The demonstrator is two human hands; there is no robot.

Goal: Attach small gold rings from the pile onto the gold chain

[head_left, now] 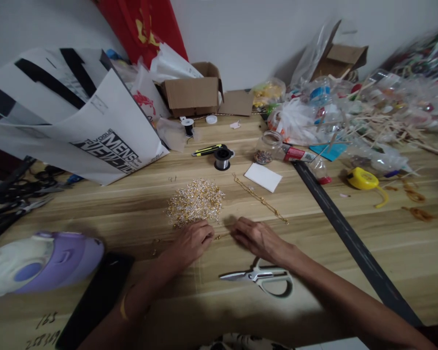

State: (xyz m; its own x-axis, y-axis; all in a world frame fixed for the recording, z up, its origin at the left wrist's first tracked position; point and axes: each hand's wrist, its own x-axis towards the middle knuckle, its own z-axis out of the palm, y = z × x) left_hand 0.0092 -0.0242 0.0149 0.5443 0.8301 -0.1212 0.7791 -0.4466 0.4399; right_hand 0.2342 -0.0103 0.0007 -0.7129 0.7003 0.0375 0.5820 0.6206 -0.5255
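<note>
My left hand (193, 239) rests at the near edge of a pile of small gold and silver pieces (197, 200), its fingers curled together. Just to its right lies a tiny gold piece (218, 237) on the wood. My right hand (257, 236) is low over the table across a small gap, fingers bent and pressed together with the tips turned down. Whatever either hand pinches is hidden or too small to name. Beyond the right hand stretches a thin gold chain (261, 199). Scissors (259, 277) with pale handles lie below the right wrist.
Behind the pile are a wire spool (222, 159), a yellow utility knife (209, 149) and a white card (263, 177). A beaded jar (268, 148) lies near plastic clutter. At left are a paper bag (95, 126), pliers (18, 209), a purple-white bottle (47, 265) and a black phone-like slab (98, 296).
</note>
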